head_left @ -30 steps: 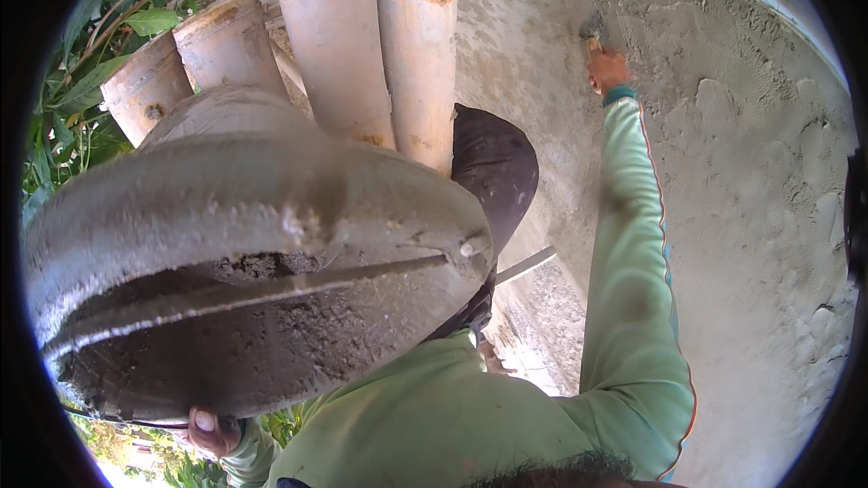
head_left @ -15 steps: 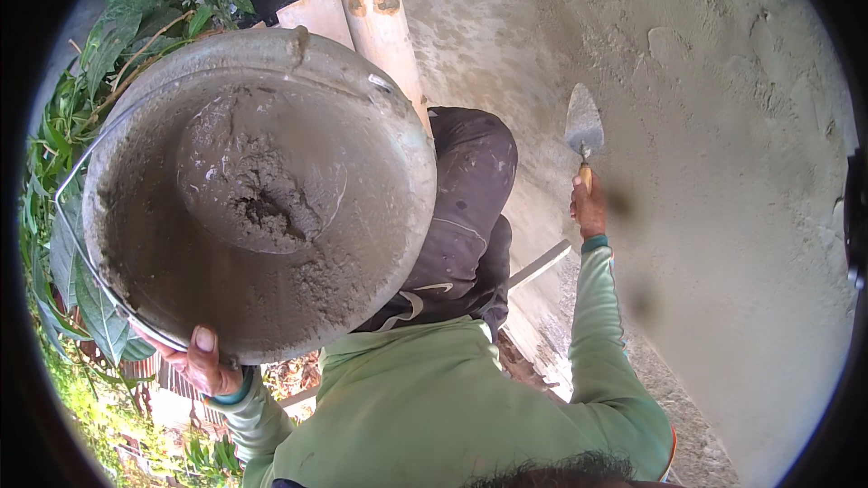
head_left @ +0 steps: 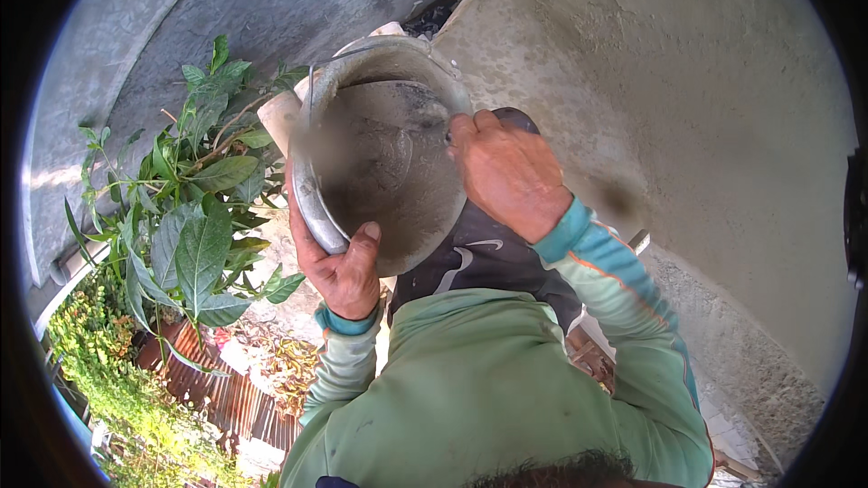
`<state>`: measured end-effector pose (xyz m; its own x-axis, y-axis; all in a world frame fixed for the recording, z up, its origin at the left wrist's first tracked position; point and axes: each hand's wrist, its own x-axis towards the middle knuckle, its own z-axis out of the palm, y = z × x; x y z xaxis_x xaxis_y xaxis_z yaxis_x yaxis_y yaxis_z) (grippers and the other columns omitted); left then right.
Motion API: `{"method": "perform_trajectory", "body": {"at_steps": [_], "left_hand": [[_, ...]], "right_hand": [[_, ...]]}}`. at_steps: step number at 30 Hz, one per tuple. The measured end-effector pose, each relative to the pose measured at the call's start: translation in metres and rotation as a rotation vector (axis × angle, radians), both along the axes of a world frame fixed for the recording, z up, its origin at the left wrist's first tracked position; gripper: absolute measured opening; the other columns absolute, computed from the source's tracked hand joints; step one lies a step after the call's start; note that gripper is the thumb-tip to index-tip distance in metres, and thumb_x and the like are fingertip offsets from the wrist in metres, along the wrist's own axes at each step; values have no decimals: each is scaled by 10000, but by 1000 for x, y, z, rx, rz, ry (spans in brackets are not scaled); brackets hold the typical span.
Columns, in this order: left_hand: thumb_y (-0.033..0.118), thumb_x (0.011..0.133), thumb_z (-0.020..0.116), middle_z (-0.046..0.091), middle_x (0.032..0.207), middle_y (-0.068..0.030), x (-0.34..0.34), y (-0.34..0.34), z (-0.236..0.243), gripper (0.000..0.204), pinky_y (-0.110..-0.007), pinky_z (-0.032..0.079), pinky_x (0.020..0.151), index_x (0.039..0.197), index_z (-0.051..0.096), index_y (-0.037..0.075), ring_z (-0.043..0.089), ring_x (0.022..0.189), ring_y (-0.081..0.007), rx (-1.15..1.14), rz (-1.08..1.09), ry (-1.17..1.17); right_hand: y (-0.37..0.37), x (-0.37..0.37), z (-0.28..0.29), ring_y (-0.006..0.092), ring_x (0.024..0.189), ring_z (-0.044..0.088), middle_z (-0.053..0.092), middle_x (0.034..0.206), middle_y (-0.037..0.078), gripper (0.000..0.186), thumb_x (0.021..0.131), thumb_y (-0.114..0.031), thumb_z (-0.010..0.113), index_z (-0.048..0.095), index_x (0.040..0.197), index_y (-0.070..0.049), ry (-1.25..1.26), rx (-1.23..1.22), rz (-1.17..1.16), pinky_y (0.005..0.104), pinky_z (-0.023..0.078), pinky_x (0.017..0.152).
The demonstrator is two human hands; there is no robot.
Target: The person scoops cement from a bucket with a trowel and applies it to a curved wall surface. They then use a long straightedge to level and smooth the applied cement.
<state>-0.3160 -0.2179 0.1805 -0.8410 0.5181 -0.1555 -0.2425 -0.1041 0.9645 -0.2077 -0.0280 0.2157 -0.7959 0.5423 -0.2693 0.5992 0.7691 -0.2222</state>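
A metal bucket (head_left: pixel 322 213) with a wire handle and wet grey mortar (head_left: pixel 384 176) inside is tilted in front of my body. My left hand (head_left: pixel 340 276) grips its near-left rim, thumb over the edge. My right hand (head_left: pixel 506 172) is closed on the trowel at the bucket's right side; the trowel's blade (head_left: pixel 420 107) reaches into the bucket and its handle is mostly hidden by my fingers. My dark trousers (head_left: pixel 470 239) show beneath the bucket.
A freshly rendered grey wall (head_left: pixel 714 126) curves along my right. Leafy branches (head_left: pixel 199 262) stand close on the left beside pale bamboo-like poles (head_left: pixel 280 113) and a grey concrete surface (head_left: pixel 136 27). Rusty corrugated sheet (head_left: pixel 231 402) and greenery (head_left: pixel 117 380) lie below at lower left.
My right hand has come from the rendered wall down-left to the bucket with the trowel. The bucket looks smaller and further right. The view has shifted, showing more of the grey surface at upper left.
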Motion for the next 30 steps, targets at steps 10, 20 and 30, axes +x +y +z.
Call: {"method": "perform_trajectory", "body": {"at_steps": [10,20,30], "left_hand": [[-73,736,594,452,1524,-170,-19,1,6,880,-389,287,1186,1568,308,-39,426,1404,-265,-60,-66,-48],[-84,739,628,596,1348,-126,-70,-48,-27,876,-332,532,949,1556,336,37,629,1124,-213,10,174,-217],[-74,824,697,511,1464,-153,-15,-5,-6,929,-305,529,933,1607,205,13,590,1176,-228,-17,102,-66]], "right_hand": [[27,44,-25,269,785,631,653,858,141,367,899,-294,745,649,1115,-13,94,-776,-275,383,502,744],[95,96,-40,84,739,516,597,816,-9,280,925,-237,775,623,1041,-31,339,-739,-559,282,460,662],[37,-2,24,309,761,664,650,811,95,252,802,-216,775,617,910,-53,-126,111,199,427,513,650]]}}
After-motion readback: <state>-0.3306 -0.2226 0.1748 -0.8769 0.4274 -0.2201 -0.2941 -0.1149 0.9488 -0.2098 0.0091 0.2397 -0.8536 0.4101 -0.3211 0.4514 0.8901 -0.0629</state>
